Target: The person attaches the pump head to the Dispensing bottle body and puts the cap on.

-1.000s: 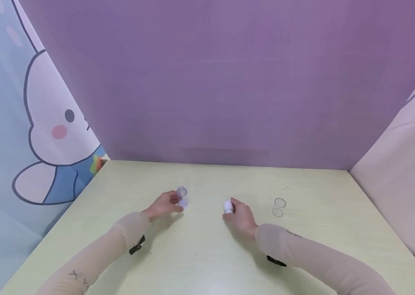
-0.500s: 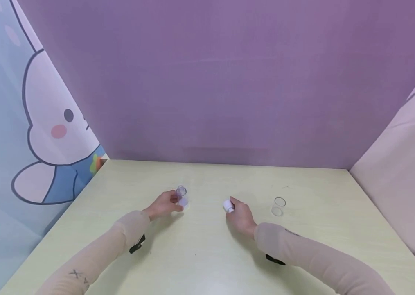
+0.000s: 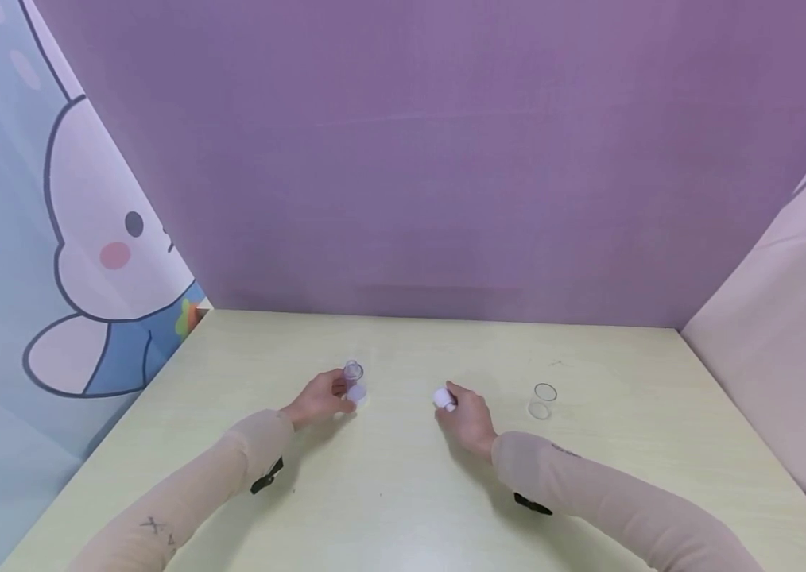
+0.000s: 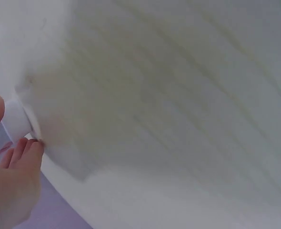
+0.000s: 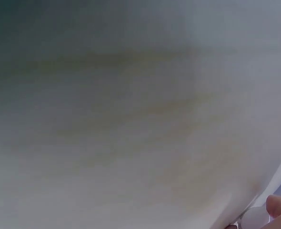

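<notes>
In the head view my left hand (image 3: 322, 397) holds a small clear cup (image 3: 353, 372) with a pale lower end, its thumb on the near side and fingers on the far side. That cup looks whitish (image 4: 16, 119) in the left wrist view, between thumb and fingers. Right of it, my right hand (image 3: 469, 421) grips a small white bottle (image 3: 443, 399), which leans to the left. Only a rounded white part of the bottle (image 5: 255, 218) shows at the corner of the right wrist view. A clear glass (image 3: 542, 401) stands farther right, apart from both hands.
The pale wooden table (image 3: 403, 492) spreads under both arms. A purple wall (image 3: 446, 159) rises at its back edge, with printed cloth (image 3: 117, 183) on the left and pale cloth (image 3: 789, 318) on the right.
The white bottle in my right hand has tipped from nearly upright to leaning left, and the fingers have shifted slightly around it. The left hand stays with its cup.
</notes>
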Action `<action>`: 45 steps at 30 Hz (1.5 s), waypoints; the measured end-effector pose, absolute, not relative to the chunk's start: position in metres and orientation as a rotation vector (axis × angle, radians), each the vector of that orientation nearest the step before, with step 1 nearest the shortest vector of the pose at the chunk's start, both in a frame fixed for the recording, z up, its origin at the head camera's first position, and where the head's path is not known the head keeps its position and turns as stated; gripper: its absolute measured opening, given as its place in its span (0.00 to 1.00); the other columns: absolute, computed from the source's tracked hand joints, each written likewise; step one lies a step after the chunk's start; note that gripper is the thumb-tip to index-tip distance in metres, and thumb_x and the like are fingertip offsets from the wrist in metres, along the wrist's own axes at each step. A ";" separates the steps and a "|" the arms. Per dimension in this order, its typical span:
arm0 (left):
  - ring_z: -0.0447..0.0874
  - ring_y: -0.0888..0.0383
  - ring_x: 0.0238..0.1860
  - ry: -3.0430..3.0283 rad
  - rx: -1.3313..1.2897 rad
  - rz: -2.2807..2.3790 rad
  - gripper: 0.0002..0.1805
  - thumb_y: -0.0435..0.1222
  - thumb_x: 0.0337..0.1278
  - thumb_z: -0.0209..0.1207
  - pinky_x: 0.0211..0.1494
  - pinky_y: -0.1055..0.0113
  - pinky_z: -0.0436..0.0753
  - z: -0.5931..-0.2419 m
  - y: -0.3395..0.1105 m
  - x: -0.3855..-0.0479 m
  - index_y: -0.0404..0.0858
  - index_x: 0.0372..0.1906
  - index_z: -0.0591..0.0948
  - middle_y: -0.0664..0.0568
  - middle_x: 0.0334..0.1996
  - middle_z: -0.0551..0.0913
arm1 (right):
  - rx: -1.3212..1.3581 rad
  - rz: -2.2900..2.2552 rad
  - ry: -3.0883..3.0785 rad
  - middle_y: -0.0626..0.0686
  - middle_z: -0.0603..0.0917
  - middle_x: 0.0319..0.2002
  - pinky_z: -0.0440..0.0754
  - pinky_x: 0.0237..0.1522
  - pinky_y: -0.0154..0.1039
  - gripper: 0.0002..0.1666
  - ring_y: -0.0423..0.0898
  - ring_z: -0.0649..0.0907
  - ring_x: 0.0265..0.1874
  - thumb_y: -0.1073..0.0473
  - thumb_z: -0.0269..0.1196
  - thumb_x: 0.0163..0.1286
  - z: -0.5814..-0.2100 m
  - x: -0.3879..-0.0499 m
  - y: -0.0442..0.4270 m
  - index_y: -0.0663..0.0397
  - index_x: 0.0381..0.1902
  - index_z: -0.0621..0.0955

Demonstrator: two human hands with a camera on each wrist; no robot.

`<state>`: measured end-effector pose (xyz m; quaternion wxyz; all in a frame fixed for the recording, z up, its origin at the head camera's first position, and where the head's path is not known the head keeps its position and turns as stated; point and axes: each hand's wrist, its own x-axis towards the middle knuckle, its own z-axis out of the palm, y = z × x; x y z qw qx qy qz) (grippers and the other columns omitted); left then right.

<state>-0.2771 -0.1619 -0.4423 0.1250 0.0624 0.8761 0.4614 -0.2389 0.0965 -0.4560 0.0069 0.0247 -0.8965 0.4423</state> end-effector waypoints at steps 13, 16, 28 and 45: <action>0.67 0.41 0.61 2.497 0.203 1.399 0.34 0.24 0.48 0.59 0.64 0.53 0.65 -0.440 -0.159 -0.276 0.25 0.63 0.63 0.34 0.59 0.69 | 0.067 1.370 -2.799 0.64 0.76 0.55 0.72 0.56 0.49 0.29 0.58 0.74 0.56 0.65 0.61 0.59 -0.456 -0.240 0.097 0.66 0.58 0.71; 0.67 0.40 0.61 2.507 0.225 1.386 0.33 0.23 0.48 0.59 0.63 0.53 0.66 -0.440 -0.158 -0.277 0.25 0.62 0.63 0.33 0.59 0.70 | 0.062 1.386 -2.800 0.64 0.75 0.56 0.70 0.57 0.50 0.28 0.58 0.73 0.57 0.65 0.62 0.59 -0.454 -0.240 0.098 0.65 0.58 0.71; 0.71 0.41 0.58 2.531 0.216 1.358 0.30 0.22 0.47 0.58 0.62 0.53 0.68 -0.440 -0.154 -0.278 0.26 0.60 0.66 0.34 0.55 0.74 | 0.092 1.423 -2.805 0.64 0.75 0.56 0.71 0.56 0.50 0.27 0.58 0.74 0.57 0.65 0.61 0.60 -0.456 -0.242 0.101 0.65 0.58 0.71; 0.73 0.43 0.56 2.483 0.228 1.362 0.30 0.23 0.47 0.59 0.58 0.55 0.72 -0.435 -0.151 -0.278 0.27 0.61 0.67 0.36 0.54 0.75 | 0.256 1.603 -2.739 0.67 0.78 0.51 0.79 0.45 0.40 0.25 0.58 0.80 0.48 0.71 0.62 0.57 -0.448 -0.246 0.123 0.72 0.54 0.73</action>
